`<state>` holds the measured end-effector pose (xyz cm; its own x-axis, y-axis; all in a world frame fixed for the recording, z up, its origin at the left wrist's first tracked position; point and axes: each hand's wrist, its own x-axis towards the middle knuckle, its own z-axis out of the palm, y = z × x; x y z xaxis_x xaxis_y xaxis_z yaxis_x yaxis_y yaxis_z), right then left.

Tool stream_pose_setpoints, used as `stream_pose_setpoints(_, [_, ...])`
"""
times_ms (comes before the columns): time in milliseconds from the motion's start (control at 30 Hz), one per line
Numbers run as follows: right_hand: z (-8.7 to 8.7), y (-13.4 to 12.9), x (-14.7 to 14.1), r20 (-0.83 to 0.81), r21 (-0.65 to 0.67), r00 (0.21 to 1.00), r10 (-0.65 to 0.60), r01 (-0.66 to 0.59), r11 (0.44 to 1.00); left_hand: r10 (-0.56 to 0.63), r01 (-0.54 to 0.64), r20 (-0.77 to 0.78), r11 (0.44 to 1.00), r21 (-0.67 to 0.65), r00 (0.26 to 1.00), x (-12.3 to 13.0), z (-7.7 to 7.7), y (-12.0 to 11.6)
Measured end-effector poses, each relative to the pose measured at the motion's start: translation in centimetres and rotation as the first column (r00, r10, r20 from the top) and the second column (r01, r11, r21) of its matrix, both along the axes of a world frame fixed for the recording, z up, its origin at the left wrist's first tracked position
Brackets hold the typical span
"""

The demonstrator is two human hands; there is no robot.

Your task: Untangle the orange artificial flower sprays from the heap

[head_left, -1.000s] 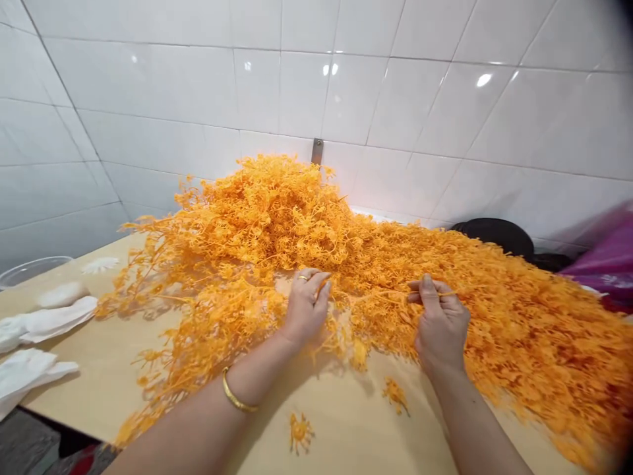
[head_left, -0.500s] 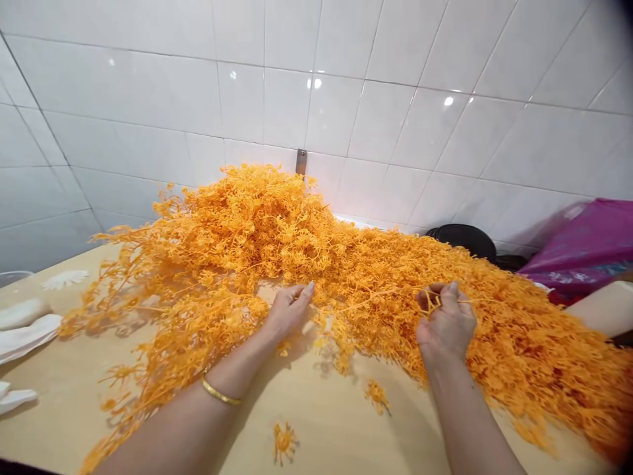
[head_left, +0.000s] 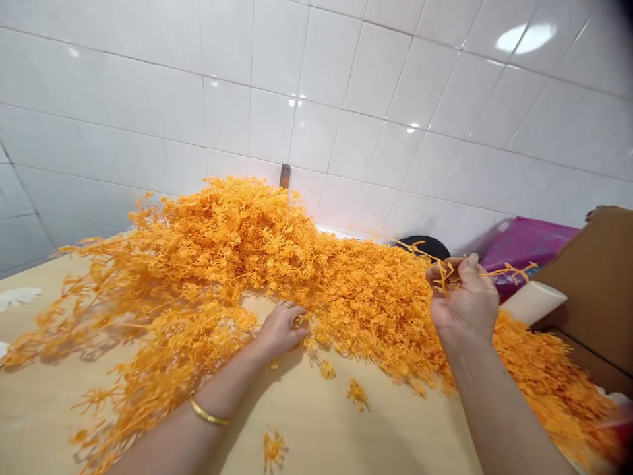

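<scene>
My right hand is raised over the right part of the heap, its fingers closed on a thin branched orange plastic stem whose ends stick out on both sides. Low at the front edge of the heap, my left hand has its fingers curled down among small orange pieces. What it grips, if anything, is hidden. The heap is a mass of orange plastic flower sprays with spidery heads. Loose orange flower pieces lie on the table in front of my hands.
A white tiled wall rises behind the table, with a metal bracket on it. At the right are a black round object, a purple bag, a cream-coloured block and a brown box. A white petal-like piece lies far left.
My right hand has moved right and up with the stem, its left end pulled away from my left hand. My left hand has curled down onto the table edge of the heap. The view has turned right.
</scene>
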<state>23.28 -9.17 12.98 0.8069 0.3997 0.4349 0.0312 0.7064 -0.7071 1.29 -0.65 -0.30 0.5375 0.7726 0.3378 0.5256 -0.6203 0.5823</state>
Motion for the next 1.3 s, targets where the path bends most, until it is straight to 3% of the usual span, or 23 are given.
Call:
stream_pose_setpoints(100, [0.0,-1.0,-1.7,0.031,-0.001,0.998,0.051,-0.051,0.999,0.015,-0.011,0.196,1.000,-0.019,0.980,0.0,1.0,-1.1])
stream_pose_setpoints(167, [-1.2,-1.5,-3.4,0.094,-0.028,0.992,0.082,-0.080,0.996,-0.022,0.069,0.374,0.991,-0.111,0.927,0.0,1.7,-1.8])
stream_pose_setpoints(233, [-3.2,-2.0,-5.4,0.239,-0.110,0.967,0.087,-0.062,0.992,-0.067,0.287,0.580,0.911,-0.297,0.812,0.1,2.1,-2.3])
stream_pose_setpoints(267, [-4.5,-2.3,-6.3,0.347,-0.165,0.934,0.081,-0.024,0.986,-0.068,0.433,0.684,0.818,-0.379,0.726,0.1,2.2,-2.4])
stream_pose_setpoints(333, [-7.0,-2.9,-7.9,0.610,-0.334,0.778,0.152,0.079,0.939,0.010,0.672,0.831,0.582,-0.458,0.557,0.3,2.1,-2.4])
stream_pose_setpoints(367, [-8.3,-3.3,-8.5,0.730,-0.370,0.648,0.217,0.107,0.923,0.066,0.738,0.860,0.484,-0.471,0.506,0.4,2.0,-2.4])
stream_pose_setpoints(433, [-10.2,-3.9,-9.4,0.862,-0.422,0.381,0.335,0.172,0.890,0.154,0.780,0.860,0.366,-0.507,0.487,0.6,1.7,-2.4])
stream_pose_setpoints(500, [-11.4,-4.7,-9.7,0.892,-0.445,0.211,0.400,0.245,0.862,0.194,0.772,0.836,0.320,-0.549,0.514,0.7,1.5,-2.4])
stream_pose_setpoints(567, [-12.0,-5.5,-9.6,0.891,-0.454,0.165,0.423,0.338,0.824,0.198,0.769,0.829,0.309,-0.560,0.524,0.8,1.5,-2.4])
stream_pose_setpoints(700, [-12.1,-7.2,-8.8,0.897,-0.433,0.148,0.416,0.476,0.766,0.181,0.797,0.854,0.309,-0.519,0.487,0.7,1.5,-2.3])
stream_pose_setpoints(833, [-12.9,-8.6,-8.0,0.904,-0.415,0.159,0.397,0.549,0.726,0.224,0.778,0.865,0.377,-0.502,0.449,0.5,1.2,-1.7])
stream_pose_setpoints(1000, [-15.7,-9.4,-6.5,0.890,-0.435,0.190,0.413,0.622,0.651,0.239,0.728,0.854,0.447,-0.519,0.462,0.6,1.1,-1.5])
stream_pose_setpoints(1133, [-15.9,-9.1,-5.5,0.869,-0.495,0.333,0.366,0.603,0.626,0.148,0.722,0.845,0.457,-0.519,0.514,0.8,1.2,-2.0])
stream_pose_setpoints(1300, [-11.9,-7.9,-6.4,0.772,-0.557,0.589,0.239,0.446,0.701,0.047,0.649,0.772,0.511,-0.564,0.634,0.9,1.6,-2.8])
